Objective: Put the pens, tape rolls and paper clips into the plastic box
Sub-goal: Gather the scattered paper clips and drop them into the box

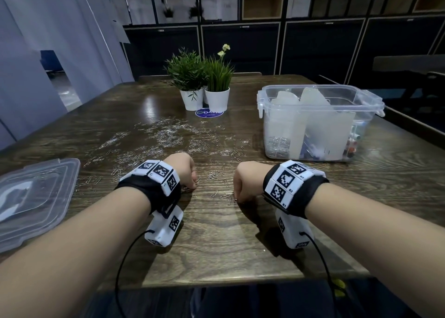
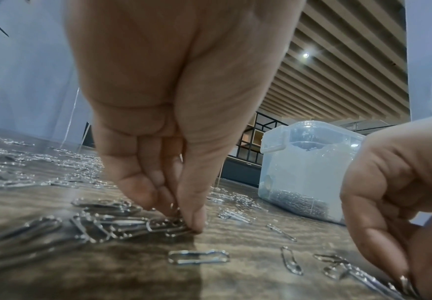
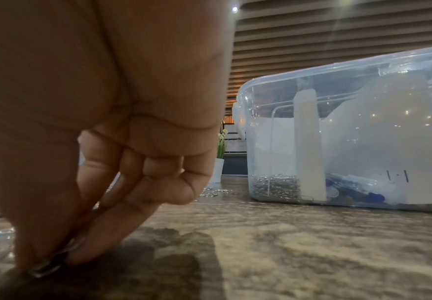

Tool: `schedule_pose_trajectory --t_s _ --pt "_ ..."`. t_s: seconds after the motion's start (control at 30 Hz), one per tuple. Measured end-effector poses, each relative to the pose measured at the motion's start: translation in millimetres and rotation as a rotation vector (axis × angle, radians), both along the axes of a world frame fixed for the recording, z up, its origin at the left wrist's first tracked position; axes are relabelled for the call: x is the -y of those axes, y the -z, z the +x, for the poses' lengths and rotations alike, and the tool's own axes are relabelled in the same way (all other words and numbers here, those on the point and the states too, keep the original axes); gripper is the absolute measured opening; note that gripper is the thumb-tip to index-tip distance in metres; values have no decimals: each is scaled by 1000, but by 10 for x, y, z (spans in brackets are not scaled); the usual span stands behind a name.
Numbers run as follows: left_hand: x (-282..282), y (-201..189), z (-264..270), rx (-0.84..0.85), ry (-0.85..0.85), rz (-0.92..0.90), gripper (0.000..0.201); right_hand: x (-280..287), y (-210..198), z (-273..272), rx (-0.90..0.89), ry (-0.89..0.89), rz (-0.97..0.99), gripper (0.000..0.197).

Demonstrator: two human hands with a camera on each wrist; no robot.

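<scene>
Head view, left to right. Lid [image 1: 36,197] lies flat at 9 o'clock on the wooden table [image 1: 240,245]. Paper clips [image 1: 163,137] are scattered from 10 to 12 o'clock, thinning toward the near edge. Left hand [image 1: 184,173] is knuckles-up on the table; the left wrist view shows its fingers [image 2: 143,188] bunched together against the thumb, pinching a cluster of clips at the tabletop. Two potted plants [image 1: 204,86] stand at 12 o'clock. Right hand [image 1: 245,181] is just beside the left, apart from it; the right wrist view shows thumb and forefinger [image 3: 112,229] pinching a clip on the wood, the other fingers curled. Plastic box [image 1: 320,122] stands open at 2 o'clock, with dividers, a heap of clips in its left compartment and pens [image 3: 358,192] to the right of that.
</scene>
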State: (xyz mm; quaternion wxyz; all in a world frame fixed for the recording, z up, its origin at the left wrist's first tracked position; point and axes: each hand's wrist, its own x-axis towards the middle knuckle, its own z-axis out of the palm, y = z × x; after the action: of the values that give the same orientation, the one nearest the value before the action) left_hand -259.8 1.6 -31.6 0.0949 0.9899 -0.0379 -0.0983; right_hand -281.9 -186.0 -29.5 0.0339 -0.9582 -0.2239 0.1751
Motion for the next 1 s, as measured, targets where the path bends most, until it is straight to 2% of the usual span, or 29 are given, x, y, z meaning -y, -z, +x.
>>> schedule_pose_trajectory --t_s 0.1,0.2,0.3,0.43,0.57,0.77,0.9,1.0 --pt "-4 -1 22 -9 -14 -14 24 41 4 0 -1 7 81 6" --pt "-22 3 45 -34 -19 -14 22 89 20 14 -23 43 148 10" --pt "-32 14 62 -58 11 -10 18 109 24 52 30 68 186 14" --pt "-12 28 80 -69 82 67 10 70 -16 70 -15 59 297 30" --pt "-22 50 118 -87 111 120 8 -46 4 74 11 -20 194 31" --pt "-15 60 137 -109 153 231 10 -54 62 169 -48 10 172 20" --pt "-6 54 137 -118 140 250 26 -83 56 178 -48 -34 132 14" --pt "-8 50 129 -113 135 247 28 -139 29 162 -32 -88 69 16"
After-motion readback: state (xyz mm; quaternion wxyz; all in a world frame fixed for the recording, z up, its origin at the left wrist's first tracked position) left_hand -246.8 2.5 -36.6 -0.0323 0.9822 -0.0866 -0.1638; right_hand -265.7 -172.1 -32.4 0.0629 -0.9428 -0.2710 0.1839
